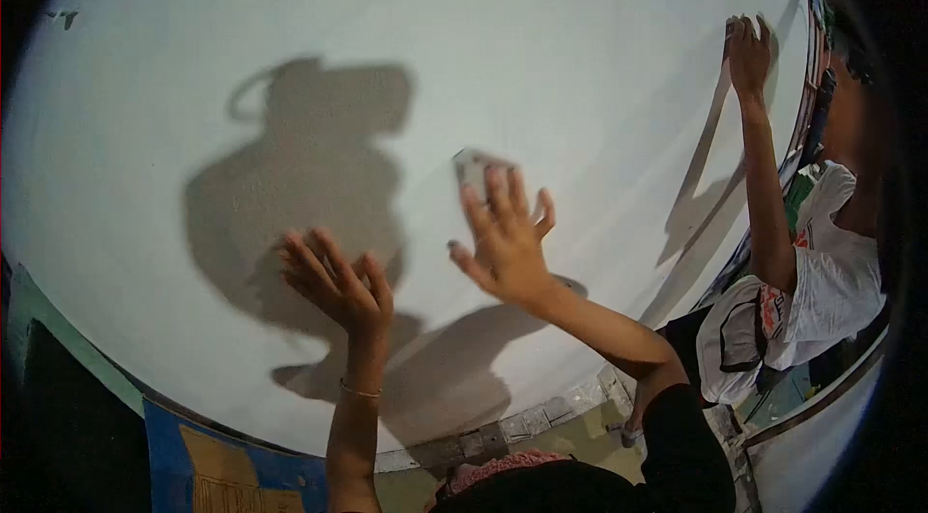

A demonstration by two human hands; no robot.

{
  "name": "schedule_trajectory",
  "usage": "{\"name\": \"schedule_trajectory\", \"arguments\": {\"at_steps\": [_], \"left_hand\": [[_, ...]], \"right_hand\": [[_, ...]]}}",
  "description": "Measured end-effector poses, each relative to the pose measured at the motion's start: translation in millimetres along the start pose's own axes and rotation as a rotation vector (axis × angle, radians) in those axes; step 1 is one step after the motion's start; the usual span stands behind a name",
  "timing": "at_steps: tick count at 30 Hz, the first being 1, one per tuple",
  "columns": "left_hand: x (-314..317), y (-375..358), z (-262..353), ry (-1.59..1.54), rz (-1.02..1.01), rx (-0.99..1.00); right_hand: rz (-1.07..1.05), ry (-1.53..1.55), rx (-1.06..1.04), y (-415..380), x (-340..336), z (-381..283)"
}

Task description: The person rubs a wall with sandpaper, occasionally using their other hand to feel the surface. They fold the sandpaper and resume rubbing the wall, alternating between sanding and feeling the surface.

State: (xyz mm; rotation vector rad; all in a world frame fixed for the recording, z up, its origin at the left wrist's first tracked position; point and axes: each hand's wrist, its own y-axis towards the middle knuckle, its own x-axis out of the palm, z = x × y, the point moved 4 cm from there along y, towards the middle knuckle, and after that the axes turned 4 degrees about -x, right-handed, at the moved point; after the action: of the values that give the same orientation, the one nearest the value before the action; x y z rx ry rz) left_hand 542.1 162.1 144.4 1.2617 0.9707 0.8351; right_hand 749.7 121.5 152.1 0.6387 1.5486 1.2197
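Observation:
My right hand (507,252) is up against the white wall (590,58), its fingers laid over a small flat greyish sheet (472,168) that looks like folded sandpaper. A corner of the sheet shows past the fingertips; the rest is hidden under them. Lower and to the left, my left hand (343,286) has its fingers stretched out and apart at the wall, with nothing in it. The shadow (300,184) of my head and arms falls on the wall around both hands.
At the right a co-worker in a white shirt (836,300) reaches up, a hand (750,58) on the wall by a small dark piece. A blue panel with brown shapes (217,465) stands lower left, beside green trim (72,344). Tiles (527,424) run along the wall's foot.

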Motion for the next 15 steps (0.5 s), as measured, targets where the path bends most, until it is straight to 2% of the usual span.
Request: {"name": "schedule_trajectory", "arguments": {"at_steps": [1,3,4,6,7,9,10,13,15], "left_hand": [[-2.4,9.7,0.3,0.004,0.003,-0.004],[-4.4,29.5,0.8,0.009,0.015,-0.047],[-2.1,34.5,0.7,0.012,0.044,-0.045],[-1.9,35.3,1.7,0.047,0.080,-0.024],[-2.6,35.2,0.5,0.054,0.078,-0.027],[-8.1,35.7,-1.2,0.072,0.107,-0.006],[-10.6,39.1,-1.0,0.082,0.105,-0.009],[-17.2,42.4,0.5,0.105,0.100,-0.017],[-19.7,46.2,0.8,0.089,0.066,-0.044]], "right_hand": [[-0.101,-0.012,-0.118,-10.0,10.4,-11.8],[-0.087,-0.101,-0.298,-12.6,9.4,-21.3],[-0.065,-0.109,-0.315,-3.4,9.0,-12.9],[0.035,-0.215,-0.214,20.7,-7.3,9.2],[0.040,-0.224,-0.054,33.8,-18.6,20.4],[0.210,-0.082,0.086,55.5,-39.1,28.5],[0.207,-0.073,0.084,56.6,-38.8,21.5],[-0.038,-0.117,-0.142,42.2,-17.5,-18.5],[-0.031,-0.128,-0.322,31.6,-9.0,-35.5]]}}
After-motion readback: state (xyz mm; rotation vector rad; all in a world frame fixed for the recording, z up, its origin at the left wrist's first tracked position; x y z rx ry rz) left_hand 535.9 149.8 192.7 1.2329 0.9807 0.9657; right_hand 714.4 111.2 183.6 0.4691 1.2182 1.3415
